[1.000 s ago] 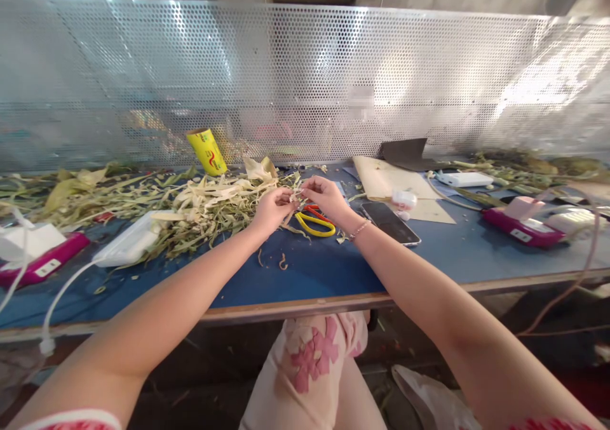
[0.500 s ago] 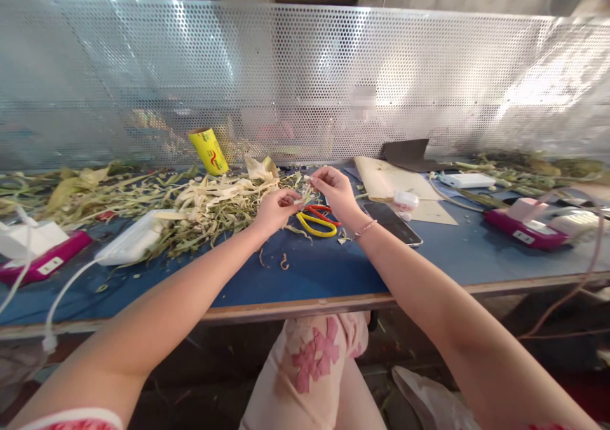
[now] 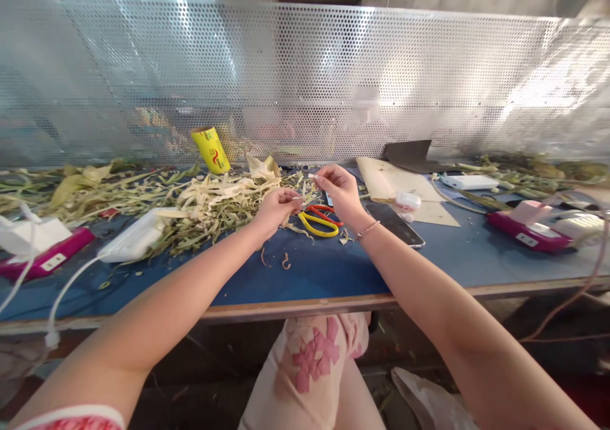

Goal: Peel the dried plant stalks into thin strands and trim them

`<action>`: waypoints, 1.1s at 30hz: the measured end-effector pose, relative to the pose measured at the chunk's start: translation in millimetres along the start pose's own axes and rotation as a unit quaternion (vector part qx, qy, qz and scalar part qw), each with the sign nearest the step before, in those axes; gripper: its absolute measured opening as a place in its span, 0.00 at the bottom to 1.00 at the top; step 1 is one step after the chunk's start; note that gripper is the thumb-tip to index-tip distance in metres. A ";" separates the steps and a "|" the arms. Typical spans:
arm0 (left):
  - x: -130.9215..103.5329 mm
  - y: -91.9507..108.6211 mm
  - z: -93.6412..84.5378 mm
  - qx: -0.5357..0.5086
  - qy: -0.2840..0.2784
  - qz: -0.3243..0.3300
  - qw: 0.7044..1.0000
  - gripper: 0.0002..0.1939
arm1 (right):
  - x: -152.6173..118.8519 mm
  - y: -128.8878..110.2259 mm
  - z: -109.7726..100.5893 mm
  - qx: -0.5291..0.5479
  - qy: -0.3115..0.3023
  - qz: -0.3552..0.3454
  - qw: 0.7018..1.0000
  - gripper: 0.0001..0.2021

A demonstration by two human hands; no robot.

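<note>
My left hand (image 3: 280, 206) is closed in a pinch at the right edge of a heap of dried, pale and green leaves (image 3: 214, 201). A tiny pale bit shows at its fingertips, too small to name. My right hand (image 3: 339, 192), a bracelet on its wrist, pinches a small whitish piece of plant (image 3: 313, 176) between thumb and finger. Thin pale strands show between the two hands. Just below them on the blue table (image 3: 305, 271) lie scissors with yellow and red handles (image 3: 320, 232); their blades are hidden.
A yellow tube (image 3: 210, 150) stands tilted behind the heap. A phone (image 3: 395, 225), a small white case (image 3: 408, 200) and cardboard (image 3: 391, 179) lie at right. Purple power strips (image 3: 528, 238) with cables sit at both sides. A perforated metal screen (image 3: 305, 68) closes off the back.
My right hand has shifted very slightly to the right with its whitish piece, a little farther from the left hand. The view has moved slightly; the left hand keeps its pinch.
</note>
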State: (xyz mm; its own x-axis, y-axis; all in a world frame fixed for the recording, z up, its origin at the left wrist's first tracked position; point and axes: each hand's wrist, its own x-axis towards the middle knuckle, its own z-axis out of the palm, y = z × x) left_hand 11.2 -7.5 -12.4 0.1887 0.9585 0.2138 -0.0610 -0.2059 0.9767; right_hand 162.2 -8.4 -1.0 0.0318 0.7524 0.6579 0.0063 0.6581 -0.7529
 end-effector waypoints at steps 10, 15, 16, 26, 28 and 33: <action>-7.5 19.0 1.9 -0.172 -0.011 -0.146 0.974 0.08 | -1.3 11.9 -1.9 -0.005 -0.115 0.051 0.992 0.10; -6.8 18.3 0.1 -0.188 -0.009 -0.142 0.972 0.09 | -0.8 13.3 0.0 -0.004 -0.118 0.056 0.991 0.10; -6.5 17.6 -0.2 -0.185 -0.007 -0.139 0.973 0.09 | -0.7 13.7 0.5 -0.005 -0.120 0.056 0.991 0.09; -4.1 14.7 -0.2 -0.183 -0.001 -0.119 0.976 0.07 | 0.4 16.2 2.9 0.010 -0.119 0.112 0.987 0.09; -3.4 14.6 -1.7 -0.192 -0.014 -0.123 0.973 0.07 | 1.0 18.0 3.1 0.011 -0.115 0.121 0.986 0.09; -4.1 11.9 -1.8 -0.171 -0.038 -0.109 0.978 0.06 | 1.7 19.4 2.9 0.000 -0.109 0.121 0.987 0.08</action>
State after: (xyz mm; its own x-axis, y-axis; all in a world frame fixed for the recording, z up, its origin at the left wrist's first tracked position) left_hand 7.9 -13.5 -1.7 0.3054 0.9521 0.0138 -0.3324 0.0930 0.9385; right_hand 159.5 5.8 -14.4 -0.1841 0.8759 0.4460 0.0259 0.4579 -0.8886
